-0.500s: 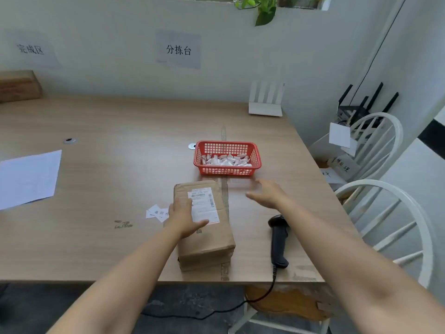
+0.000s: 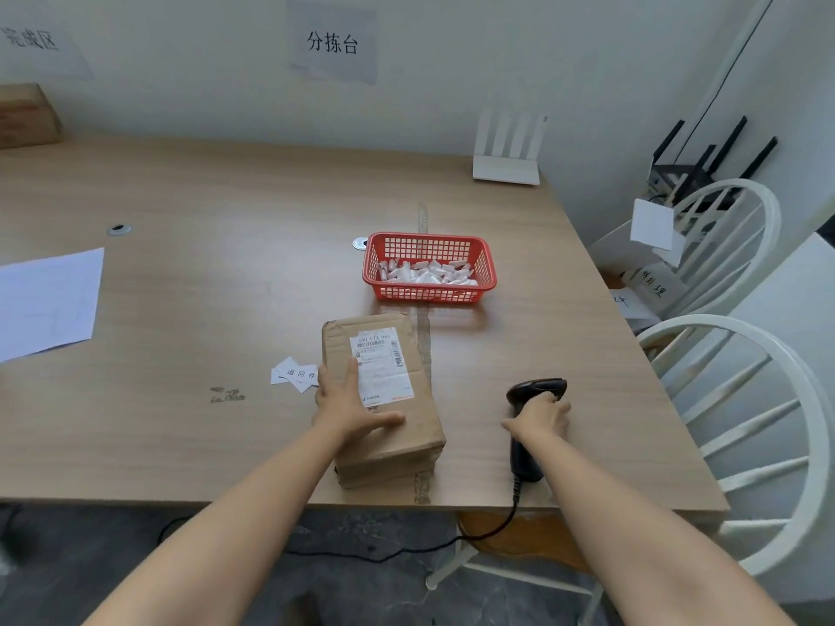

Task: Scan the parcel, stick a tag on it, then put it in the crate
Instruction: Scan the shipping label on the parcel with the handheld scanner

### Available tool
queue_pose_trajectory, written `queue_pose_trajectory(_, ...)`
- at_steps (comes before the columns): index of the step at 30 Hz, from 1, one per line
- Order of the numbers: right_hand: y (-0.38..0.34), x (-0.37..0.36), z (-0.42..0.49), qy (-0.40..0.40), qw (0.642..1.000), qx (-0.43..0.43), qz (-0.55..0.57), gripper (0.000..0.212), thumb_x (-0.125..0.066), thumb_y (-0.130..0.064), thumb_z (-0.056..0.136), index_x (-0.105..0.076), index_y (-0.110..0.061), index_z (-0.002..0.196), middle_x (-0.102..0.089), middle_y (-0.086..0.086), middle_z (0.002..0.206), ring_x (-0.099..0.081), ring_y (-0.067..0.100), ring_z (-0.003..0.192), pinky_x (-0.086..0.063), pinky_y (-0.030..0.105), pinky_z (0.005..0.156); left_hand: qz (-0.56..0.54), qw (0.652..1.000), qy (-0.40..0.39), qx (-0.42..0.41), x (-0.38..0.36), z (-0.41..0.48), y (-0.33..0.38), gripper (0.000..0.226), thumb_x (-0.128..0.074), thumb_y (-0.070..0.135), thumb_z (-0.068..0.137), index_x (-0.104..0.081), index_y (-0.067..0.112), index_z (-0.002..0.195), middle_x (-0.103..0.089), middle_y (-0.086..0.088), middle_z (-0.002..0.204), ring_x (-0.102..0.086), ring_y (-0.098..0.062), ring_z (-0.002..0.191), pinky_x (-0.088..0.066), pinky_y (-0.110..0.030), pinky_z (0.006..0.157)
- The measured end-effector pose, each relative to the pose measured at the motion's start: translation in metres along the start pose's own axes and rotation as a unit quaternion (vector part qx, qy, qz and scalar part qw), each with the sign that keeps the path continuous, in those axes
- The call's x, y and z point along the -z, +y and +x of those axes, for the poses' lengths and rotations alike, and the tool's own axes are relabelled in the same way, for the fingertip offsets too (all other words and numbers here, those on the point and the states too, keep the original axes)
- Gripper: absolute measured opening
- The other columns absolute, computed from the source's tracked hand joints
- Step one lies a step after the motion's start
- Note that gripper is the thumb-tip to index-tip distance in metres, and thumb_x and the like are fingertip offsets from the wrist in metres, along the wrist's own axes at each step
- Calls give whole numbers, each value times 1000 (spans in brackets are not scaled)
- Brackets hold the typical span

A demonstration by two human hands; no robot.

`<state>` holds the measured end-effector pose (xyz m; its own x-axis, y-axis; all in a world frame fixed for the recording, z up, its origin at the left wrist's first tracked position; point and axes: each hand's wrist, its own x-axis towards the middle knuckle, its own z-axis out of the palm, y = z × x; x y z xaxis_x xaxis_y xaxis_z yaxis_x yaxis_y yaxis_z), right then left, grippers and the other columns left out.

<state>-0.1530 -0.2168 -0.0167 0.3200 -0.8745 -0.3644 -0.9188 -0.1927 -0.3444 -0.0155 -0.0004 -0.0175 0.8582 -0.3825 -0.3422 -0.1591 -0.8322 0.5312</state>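
Note:
A brown cardboard parcel (image 2: 397, 426) with a white shipping label (image 2: 382, 363) lies near the table's front edge. My left hand (image 2: 350, 402) rests flat on its top, fingers spread over the label's left edge. To the right, a black handheld scanner (image 2: 526, 449) lies on the table with its cord running off the edge. My right hand (image 2: 542, 415) is closing around the scanner's handle. Small white paper tags (image 2: 296, 375) lie just left of the parcel. A red plastic basket (image 2: 429, 291) with several white pieces stands behind the parcel.
A white paper sheet (image 2: 45, 300) lies at the far left of the wooden table (image 2: 203, 264). A white router (image 2: 506, 167) stands at the back right, a cardboard box (image 2: 25, 115) at the back left. Two white chairs (image 2: 745, 399) stand to the right.
My right hand has dropped from in front of the basket down onto the scanner's handle. My left hand has stayed on the parcel.

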Motion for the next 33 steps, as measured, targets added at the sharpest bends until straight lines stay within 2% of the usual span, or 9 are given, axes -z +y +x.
queue_pose_trajectory(3, 7, -9, -1, -23, 998, -23, 52, 91, -78, -17, 72, -17, 0, 137, -36, 24, 137, -46, 39, 121, -45, 44, 95, 5, 1000, -5, 2, -1, -5, -1, 130, -76, 64, 50, 2, 29, 148, 10, -20, 154, -10, -42, 142, -17, -49, 117)
queue_pose_trajectory(11, 19, -17, -6, -79, 986, -31, 145, 86, -67, -14, 78, -9, 0, 141, -42, 23, 137, -46, 39, 121, -45, 45, 92, -8, 997, -40, -68, -17, -27, 11, 129, -81, 59, 47, -3, 32, 146, 9, -15, 155, -12, -39, 142, -21, -47, 117)
queue_pose_trajectory(14, 17, -8, -11, -85, 956, -17, 282, 66, -56, -10, 81, -20, -8, 136, -54, 21, 112, -55, 35, 94, -46, 44, 78, -42, 995, -39, -87, -32, -35, 19, 132, -81, 58, 48, 0, 26, 147, 3, -10, 156, -12, -35, 143, -21, -47, 118)
queue_pose_trajectory(16, 16, -1, -15, -87, 931, 26, 353, 40, -52, -7, 82, -35, -11, 118, -53, 17, 91, -54, 25, 72, -48, 42, 68, -79, 993, -27, -82, -38, -39, 22, 135, -82, 54, 50, 6, 21, 148, -3, -10, 156, -10, -31, 144, -18, -44, 119)
queue_pose_trajectory(20, 10, 1, -35, -128, 902, 100, 401, 24, -51, -6, 86, -42, -10, 108, -52, 10, 80, -50, 18, 61, -45, 30, 54, -267, 962, -39, 28, -43, -39, 16, 127, -85, 43, 52, -6, 15, 146, -30, -11, 149, -33, -28, 137, -31, -43, 114)
queue_pose_trajectory(22, 7, -4, -41, -134, 897, 122, 402, 28, -53, -5, 84, -43, -11, 109, -58, 14, 88, -52, 19, 64, -46, 34, 56, -345, 932, -90, 55, -44, -39, 12, 114, -85, 47, 47, -25, 18, 140, -44, -9, 142, -48, -28, 125, -42, -44, 107)
queue_pose_trajectory(25, 5, -7, -42, -110, 906, 135, 386, 32, -56, -4, 81, -43, -16, 107, -62, 16, 102, -56, 26, 78, -47, 36, 68, -421, 892, -162, 35, -44, -36, 10, 94, -81, 34, 65, -25, 23, 139, -52, -6, 135, -54, -25, 117, -47, -40, 99)
queue_pose_trajectory(30, 5, -6, -42, -88, 917, 156, 357, 33, -55, -3, 79, -44, -20, 105, -61, 15, 100, -57, 31, 87, -49, 42, 73, -459, 865, -202, -5, -40, -35, 8, 99, -81, 38, 54, -24, 37, 135, -56, 4, 127, -55, -22, 118, -48, -38, 96)
queue_pose_trajectory(33, 5, 0, -42, -82, 913, 167, 362, 32, -55, -3, 79, -45, -20, 105, -61, 16, 100, -56, 30, 86, -50, 44, 74, -438, 875, -205, -26, -35, -37, 6, 109, -77, 45, 49, -16, 47, 138, -50, 7, 130, -49, -18, 122, -48, -40, 95)
